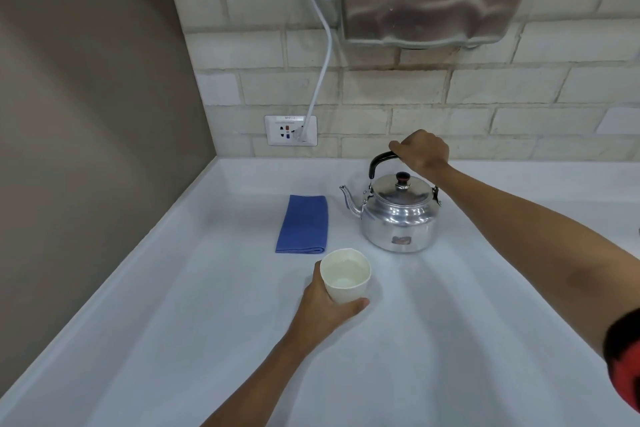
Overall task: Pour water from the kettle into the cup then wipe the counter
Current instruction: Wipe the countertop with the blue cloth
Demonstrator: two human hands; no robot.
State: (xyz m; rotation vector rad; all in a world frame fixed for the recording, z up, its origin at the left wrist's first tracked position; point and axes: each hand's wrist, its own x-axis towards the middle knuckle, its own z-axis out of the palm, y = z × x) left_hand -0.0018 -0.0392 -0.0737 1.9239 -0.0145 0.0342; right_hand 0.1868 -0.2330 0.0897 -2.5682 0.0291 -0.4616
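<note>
Left hand [320, 305] is gripping the cup [345, 276]; right hand [422, 151] is gripping the handle [379, 160] of the kettle [398, 218] standing on the counter [173, 322].

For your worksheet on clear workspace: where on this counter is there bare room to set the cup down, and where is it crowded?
Bare: the wide near counter in front of the kettle, and the strip left of the blue cloth. Crowded: the middle, where cloth, kettle and cup sit close, with the left hand on the cup and the right hand on the kettle's handle.
</note>
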